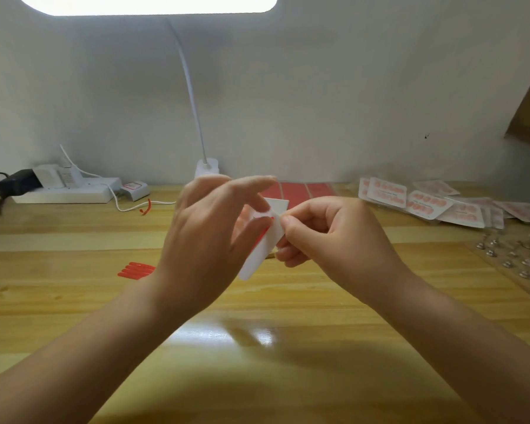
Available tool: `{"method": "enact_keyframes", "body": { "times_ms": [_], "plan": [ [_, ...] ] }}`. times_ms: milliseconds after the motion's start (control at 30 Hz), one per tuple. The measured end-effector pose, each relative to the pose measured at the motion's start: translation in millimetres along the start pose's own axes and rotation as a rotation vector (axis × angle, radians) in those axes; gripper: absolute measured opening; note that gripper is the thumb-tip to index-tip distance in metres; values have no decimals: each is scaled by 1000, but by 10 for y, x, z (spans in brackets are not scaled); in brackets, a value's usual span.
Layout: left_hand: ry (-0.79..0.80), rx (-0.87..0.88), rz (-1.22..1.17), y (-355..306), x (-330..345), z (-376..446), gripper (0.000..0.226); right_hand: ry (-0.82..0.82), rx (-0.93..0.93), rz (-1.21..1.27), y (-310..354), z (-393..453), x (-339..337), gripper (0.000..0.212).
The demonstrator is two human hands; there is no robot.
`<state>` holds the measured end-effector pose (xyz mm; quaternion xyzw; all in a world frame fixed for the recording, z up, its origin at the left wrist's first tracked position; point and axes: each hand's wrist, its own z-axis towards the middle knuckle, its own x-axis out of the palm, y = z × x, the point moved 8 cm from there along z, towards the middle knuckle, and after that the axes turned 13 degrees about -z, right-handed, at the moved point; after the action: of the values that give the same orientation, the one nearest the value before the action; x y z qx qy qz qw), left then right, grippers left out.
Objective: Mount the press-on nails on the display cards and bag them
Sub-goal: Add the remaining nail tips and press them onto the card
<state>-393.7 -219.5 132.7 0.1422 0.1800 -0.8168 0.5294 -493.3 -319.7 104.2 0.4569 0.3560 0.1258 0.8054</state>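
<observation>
Hands met above the wooden bench [74,301]: the left hand [205,240] held a white display card [265,240] tilted between fingers and thumb, the right hand [328,237] pinched its edge, and loose red nails [136,269] lay to the left.

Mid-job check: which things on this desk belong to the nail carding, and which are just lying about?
Job: display card held in both hands; loose orange nails; bagged finished cards; red sheets.
Lying about: power strip; lamp base; black adapter.
</observation>
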Motion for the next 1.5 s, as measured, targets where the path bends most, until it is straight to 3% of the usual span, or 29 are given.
{"method": "enact_keyframes", "body": {
  "times_ms": [333, 567, 833, 1033, 1267, 1500],
  "plan": [
    [31, -84, -110, 20, 20, -1, 40, -6, -42, -66, 65, -16, -5, 14],
    [39, -98, -149, 43, 24, -8, 35, 15, 2, 47, 53, -7, 10, 14],
    [18, 0, -108, -3, 11, -33, 28, 36, 83, 182, 3, 2, 36, 15],
    [-61, 84, -41, -45, -26, -65, 40, 38, 104, 216, -10, 2, 28, 14],
    [-132, 280, 72, -163, -61, -98, 30, 19, 130, 250, -48, 12, 5, 13],
    [-119, 231, 69, -137, -66, -98, 35, 18, 142, 266, -52, 14, 15, 14]
  ]
}}
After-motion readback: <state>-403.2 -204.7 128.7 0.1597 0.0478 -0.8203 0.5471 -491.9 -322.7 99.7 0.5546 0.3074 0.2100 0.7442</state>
